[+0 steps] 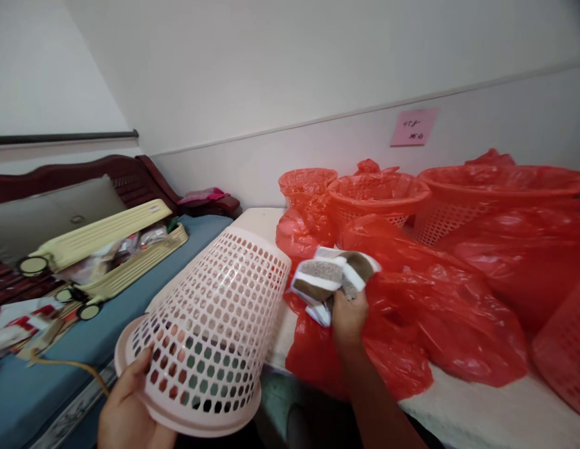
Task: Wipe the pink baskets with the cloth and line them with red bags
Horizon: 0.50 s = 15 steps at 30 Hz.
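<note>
A pale pink perforated plastic basket (215, 299) is tilted on its side, its wide rim toward me and its narrow end away. Gripping that rim at the lower left is my left hand (131, 399), its thumb on the outside. My right hand (350, 315) is closed round a bunched cloth (334, 274) with white, grey and brown stripes. The cloth is beside the basket's narrow end, in front of crumpled red plastic bags (439, 312). The inside of the basket shows only through its holes.
Red-bag-lined baskets (377, 193) stand along the wall at right, below a pink handwritten note (414, 128). At left, an open yellow suitcase (112, 240) with wheels lies on a blue-cushioned wooden bench (196, 227), near a grey pillow (75, 206).
</note>
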Available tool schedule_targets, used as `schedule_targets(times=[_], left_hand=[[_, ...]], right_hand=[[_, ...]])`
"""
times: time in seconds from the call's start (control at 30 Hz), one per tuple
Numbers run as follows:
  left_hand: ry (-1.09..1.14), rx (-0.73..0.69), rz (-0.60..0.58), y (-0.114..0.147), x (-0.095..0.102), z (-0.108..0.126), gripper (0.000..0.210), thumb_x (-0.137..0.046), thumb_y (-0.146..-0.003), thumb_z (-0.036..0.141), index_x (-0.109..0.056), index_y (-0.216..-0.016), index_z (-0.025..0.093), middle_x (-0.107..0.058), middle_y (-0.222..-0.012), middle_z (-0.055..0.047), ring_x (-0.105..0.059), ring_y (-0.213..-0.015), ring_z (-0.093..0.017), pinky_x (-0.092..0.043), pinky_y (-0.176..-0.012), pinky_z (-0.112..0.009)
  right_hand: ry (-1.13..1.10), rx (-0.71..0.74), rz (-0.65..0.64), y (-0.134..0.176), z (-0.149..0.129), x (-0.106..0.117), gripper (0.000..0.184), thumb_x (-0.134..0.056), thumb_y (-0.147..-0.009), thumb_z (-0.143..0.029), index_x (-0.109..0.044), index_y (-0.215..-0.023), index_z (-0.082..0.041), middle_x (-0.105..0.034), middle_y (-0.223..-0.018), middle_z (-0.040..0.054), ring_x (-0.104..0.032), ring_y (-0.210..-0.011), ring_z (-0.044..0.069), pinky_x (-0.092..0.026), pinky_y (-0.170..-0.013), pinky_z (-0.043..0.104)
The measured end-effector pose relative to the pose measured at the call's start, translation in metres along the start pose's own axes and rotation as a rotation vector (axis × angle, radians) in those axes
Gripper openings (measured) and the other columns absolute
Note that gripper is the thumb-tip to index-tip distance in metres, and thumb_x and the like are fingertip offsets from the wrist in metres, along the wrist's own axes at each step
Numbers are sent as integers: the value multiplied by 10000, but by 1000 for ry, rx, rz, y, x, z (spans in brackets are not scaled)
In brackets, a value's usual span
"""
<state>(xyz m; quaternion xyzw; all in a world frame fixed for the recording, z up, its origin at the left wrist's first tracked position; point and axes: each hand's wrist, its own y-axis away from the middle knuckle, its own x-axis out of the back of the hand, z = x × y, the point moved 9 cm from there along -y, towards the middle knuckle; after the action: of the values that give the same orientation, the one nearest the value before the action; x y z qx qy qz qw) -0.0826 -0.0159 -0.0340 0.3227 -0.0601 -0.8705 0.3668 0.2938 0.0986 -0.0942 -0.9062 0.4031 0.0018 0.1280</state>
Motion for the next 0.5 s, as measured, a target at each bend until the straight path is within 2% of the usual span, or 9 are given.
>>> schedule_targets(times=[0.07, 0.2, 0.37, 0.43, 0.5], left_hand=[[1, 15, 7, 0, 2, -2, 278, -506, -847, 117, -737, -986, 182, -786, -867, -37, -742, -711, -175, -627, -613, -274], [-15, 39, 5, 3, 2, -6, 250, -504, -869, 160, -741, -947, 177, -786, -877, -41, -744, -727, -175, -623, -620, -270], [-3, 57, -32, 7, -5, -12, 255, -511, -855, 166, -738, -970, 176, -784, -916, -53, -745, -767, -187, -622, -633, -277], [2, 63, -25, 7, -7, -15, 241, -525, -844, 150, -736, -957, 176, -783, -873, -47, -741, -730, -177, -620, -629, -272], [12, 50, -17, 8, -13, -16, 242, -512, -850, 145, -731, -953, 164, -776, -831, -48, -735, -713, -168, -615, -644, -261]], right_hand=[[8, -4, 6, 3, -5, 5, 409, -578, -802, -361, -594, -1157, -158, -704, -961, 106, -668, -827, 263, -522, -693, 373], [10, 79, -153, 26, -16, -6, 339, -606, -811, -388, -617, -1070, -170, -700, -908, 86, -661, -815, 258, -520, -751, 405], [-1, 204, -313, 41, -29, -19, 384, -575, -841, -329, -589, -1192, -174, -648, -1129, 134, -623, -1024, 279, -486, -913, 458], [40, 349, -396, 55, -46, -24, 435, -538, -858, -302, -540, -1274, -173, -567, -1260, 165, -579, -1109, 293, -480, -932, 474], [102, 565, -517, 86, -70, -32, 463, -516, -851, -302, -525, -1299, -187, -506, -1307, 174, -552, -1120, 308, -496, -897, 483]])
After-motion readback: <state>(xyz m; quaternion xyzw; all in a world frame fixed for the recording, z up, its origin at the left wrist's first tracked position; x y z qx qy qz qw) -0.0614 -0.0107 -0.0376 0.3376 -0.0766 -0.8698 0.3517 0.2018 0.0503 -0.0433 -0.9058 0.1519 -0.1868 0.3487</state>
